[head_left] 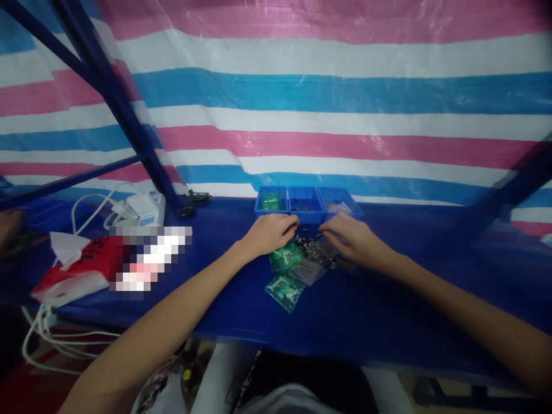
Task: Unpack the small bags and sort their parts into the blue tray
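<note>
Nearest is the person's own lap, with dark cloth [310,374] and a pale bit at the bottom. Past it is a shiny dark blue table [388,322]. On the table sits a little pile: small dark metal bits [307,247], flat see-through plastic bags [307,271] and small bags with green in them [285,291].

The left hand [269,233] is bent over the back left of the pile. The right hand [351,237] has its fingers bunched at the back right. The two hands are apart, and I cannot tell if either one is pinching something. Behind them stand three blue plastic trays [311,217] in a row: green bags on the left, a few dark bits in the middle, and something see-through on the right.

Far left is a soft red and white tissue pack [88,261]. It has black writing, too blurry to read. Behind it, a white paper label [146,210] has tiny marks that I can't read. Another person's hand [9,230] shows at the left edge.
</note>
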